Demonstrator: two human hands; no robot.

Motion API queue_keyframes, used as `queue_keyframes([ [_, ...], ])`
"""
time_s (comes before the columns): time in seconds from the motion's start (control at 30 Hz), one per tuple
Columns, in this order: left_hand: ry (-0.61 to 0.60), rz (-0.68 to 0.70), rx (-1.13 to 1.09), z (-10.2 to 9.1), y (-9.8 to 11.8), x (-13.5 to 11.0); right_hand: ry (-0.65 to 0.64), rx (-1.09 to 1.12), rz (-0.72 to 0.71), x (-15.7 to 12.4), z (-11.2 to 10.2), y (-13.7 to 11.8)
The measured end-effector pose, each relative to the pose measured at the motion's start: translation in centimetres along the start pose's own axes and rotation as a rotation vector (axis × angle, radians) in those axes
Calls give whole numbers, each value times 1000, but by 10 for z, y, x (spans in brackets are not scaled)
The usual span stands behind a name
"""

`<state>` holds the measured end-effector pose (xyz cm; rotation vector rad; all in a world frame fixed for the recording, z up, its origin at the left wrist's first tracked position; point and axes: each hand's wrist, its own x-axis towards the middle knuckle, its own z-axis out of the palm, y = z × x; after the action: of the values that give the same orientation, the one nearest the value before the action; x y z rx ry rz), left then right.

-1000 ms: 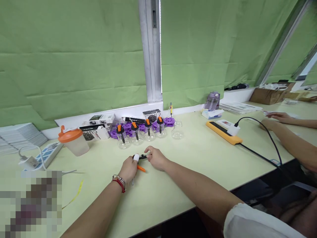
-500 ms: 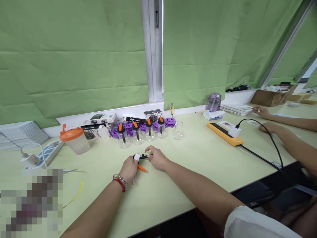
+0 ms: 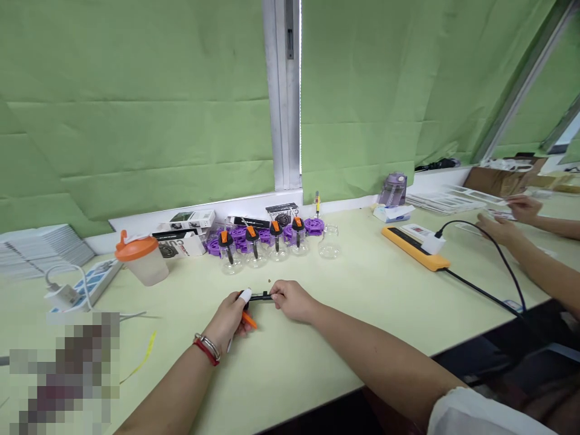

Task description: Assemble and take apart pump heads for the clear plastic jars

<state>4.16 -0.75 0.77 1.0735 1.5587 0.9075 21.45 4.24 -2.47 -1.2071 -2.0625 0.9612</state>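
Note:
My left hand point(image 3: 231, 317) is closed around a black bottle top with an orange lever point(image 3: 249, 319), like the tops on the glass bottles. Its thumb has a white covering and presses on the black part. A slim black piece point(image 3: 260, 296) stretches from it to my right hand point(image 3: 290, 299), whose thumb and fingers pinch the far end. Beyond my hands stand several glass bottles point(image 3: 256, 257) with black-and-orange tops, in a row. To their right is one glass bottle without a top point(image 3: 329, 248). A tiny dark bit point(image 3: 269, 280) lies near my right fingers.
Purple plastic parts point(image 3: 314, 226) and printed boxes point(image 3: 181, 243) lie behind the bottles. A shaker with an orange lid point(image 3: 147, 260) and a white power strip point(image 3: 97, 278) are left. A yellow power strip point(image 3: 414, 249) with a black cable lies right, near a co-worker's hands point(image 3: 498, 229).
My left hand has shifted a little left and down. My right fingers have closed into a pinch, and the tiny dark bit now shows on the table. The co-worker has lifted a white sheet.

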Motion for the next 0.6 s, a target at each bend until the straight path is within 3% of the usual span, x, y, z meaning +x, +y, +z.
queue_keyframes([
  [0.27,-68,-10,-256,-37,-3,5,-52,165,-67,-1,18,-12],
  [0.6,-139,-20,-173,-64,-14,15,-17,-200,-155,-1,17,-22],
])
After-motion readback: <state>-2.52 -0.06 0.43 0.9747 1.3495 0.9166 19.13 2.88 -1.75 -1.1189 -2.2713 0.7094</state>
